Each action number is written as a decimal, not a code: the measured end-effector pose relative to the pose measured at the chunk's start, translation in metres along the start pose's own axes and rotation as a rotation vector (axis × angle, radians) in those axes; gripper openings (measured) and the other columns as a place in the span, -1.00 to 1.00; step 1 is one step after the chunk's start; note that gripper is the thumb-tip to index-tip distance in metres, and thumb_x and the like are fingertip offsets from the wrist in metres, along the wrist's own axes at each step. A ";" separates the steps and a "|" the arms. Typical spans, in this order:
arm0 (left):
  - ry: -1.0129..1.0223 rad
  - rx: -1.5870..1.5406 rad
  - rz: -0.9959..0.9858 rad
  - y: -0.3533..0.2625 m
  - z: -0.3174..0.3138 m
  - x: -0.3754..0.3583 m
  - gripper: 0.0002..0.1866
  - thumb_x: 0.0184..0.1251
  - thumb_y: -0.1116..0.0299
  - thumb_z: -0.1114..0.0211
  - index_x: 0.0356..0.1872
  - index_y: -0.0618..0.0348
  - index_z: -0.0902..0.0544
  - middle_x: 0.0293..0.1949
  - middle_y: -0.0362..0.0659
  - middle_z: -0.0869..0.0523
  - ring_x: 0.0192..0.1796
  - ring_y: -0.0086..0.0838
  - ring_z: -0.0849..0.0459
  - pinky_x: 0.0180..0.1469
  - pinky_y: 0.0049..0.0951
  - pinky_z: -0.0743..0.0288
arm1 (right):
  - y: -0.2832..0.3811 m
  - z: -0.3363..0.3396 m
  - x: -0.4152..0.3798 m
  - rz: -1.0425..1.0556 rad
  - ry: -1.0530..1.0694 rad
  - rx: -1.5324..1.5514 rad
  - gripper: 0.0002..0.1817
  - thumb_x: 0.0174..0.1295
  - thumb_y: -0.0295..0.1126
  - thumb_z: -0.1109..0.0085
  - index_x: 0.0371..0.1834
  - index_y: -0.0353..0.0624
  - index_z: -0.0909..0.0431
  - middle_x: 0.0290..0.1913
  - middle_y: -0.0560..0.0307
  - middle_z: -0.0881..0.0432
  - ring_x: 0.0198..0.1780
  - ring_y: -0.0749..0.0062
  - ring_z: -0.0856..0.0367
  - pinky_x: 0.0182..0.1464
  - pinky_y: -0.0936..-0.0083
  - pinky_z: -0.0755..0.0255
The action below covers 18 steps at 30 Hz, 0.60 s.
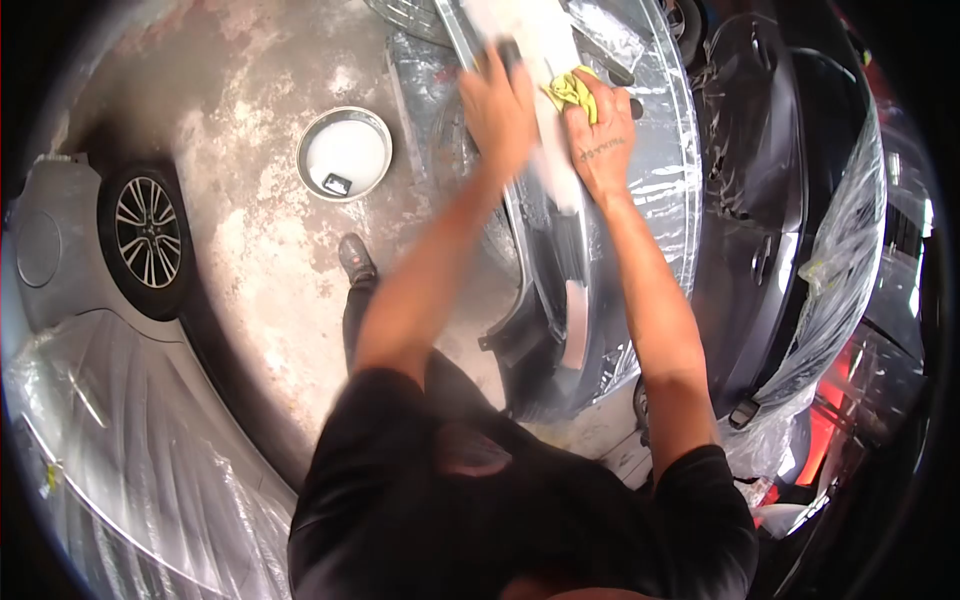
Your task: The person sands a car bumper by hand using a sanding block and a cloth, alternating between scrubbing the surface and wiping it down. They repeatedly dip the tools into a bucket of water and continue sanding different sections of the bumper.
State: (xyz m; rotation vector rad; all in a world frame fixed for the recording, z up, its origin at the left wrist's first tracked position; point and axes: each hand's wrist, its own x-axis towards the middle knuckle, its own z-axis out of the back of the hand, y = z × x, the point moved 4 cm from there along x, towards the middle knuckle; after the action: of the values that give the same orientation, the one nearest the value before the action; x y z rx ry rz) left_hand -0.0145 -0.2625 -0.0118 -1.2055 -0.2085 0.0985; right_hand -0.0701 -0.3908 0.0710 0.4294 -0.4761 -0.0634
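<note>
A long grey car body part, which looks like a bumper (540, 262), lies in front of me with a whitish stretch (553, 172) on its upper surface. My left hand (497, 118), blurred by motion, is closed round a small dark block (510, 52) over the whitish stretch. What lies under the block is hidden. To its right, my right hand (604, 142) grips a crumpled yellow cloth (572, 92) at the right edge of that stretch. Nearer to me, a pinkish patch (576, 325) shows on the part.
A round bucket (302, 160) of whitish liquid stands on the stained floor (260, 235), a small dark rectangular piece in it. At left is a silver car (60, 235) partly under plastic sheeting (150, 440). A dark car (745, 190) stands at right, sheeting along it.
</note>
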 end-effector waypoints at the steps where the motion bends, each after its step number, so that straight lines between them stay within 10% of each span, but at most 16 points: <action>1: -0.015 -0.002 -0.025 -0.007 0.006 -0.055 -0.27 0.63 0.07 -0.22 0.66 0.25 -0.37 0.14 0.35 -0.54 0.17 0.22 -0.55 0.25 0.06 -0.46 | 0.003 0.002 -0.005 -0.010 -0.002 -0.002 -0.49 0.22 -0.21 -0.24 0.28 0.07 -0.75 -0.08 -0.12 -0.59 -0.03 -0.10 -0.67 0.08 0.05 -0.59; 4: 0.039 -0.089 -0.098 -0.017 0.013 -0.102 -0.27 0.63 0.08 -0.23 0.64 0.31 -0.37 0.13 0.34 -0.52 0.16 0.23 -0.55 0.23 0.07 -0.46 | -0.002 -0.002 0.000 0.037 0.016 -0.022 -0.51 0.22 -0.26 -0.22 0.24 0.05 -0.77 -0.08 -0.13 -0.59 -0.05 -0.12 -0.68 0.06 0.06 -0.60; 10: -0.016 0.014 0.022 0.020 0.000 0.105 -0.43 0.71 0.05 -0.06 0.44 0.32 -0.57 0.02 0.41 -0.70 0.18 0.32 -0.62 0.32 0.17 -0.45 | 0.004 0.001 -0.004 -0.047 0.012 0.013 -0.52 0.21 -0.29 -0.23 0.24 0.07 -0.77 -0.06 -0.14 -0.60 -0.03 -0.12 -0.68 0.07 0.05 -0.60; 18: 0.066 -0.057 -0.113 0.002 0.007 -0.118 -0.27 0.69 0.09 -0.13 0.73 0.20 -0.26 0.08 0.34 -0.51 0.11 0.21 -0.58 0.24 0.09 -0.46 | 0.003 0.000 -0.003 -0.027 0.020 -0.027 -0.51 0.22 -0.24 -0.20 0.24 0.07 -0.77 -0.07 -0.13 -0.59 0.00 -0.12 -0.66 0.10 0.05 -0.59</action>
State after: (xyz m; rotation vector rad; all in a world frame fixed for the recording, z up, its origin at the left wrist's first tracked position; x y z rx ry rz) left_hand -0.1312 -0.2777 -0.0236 -1.2493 -0.2221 -0.0458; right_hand -0.0726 -0.3878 0.0708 0.4094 -0.4497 -0.0921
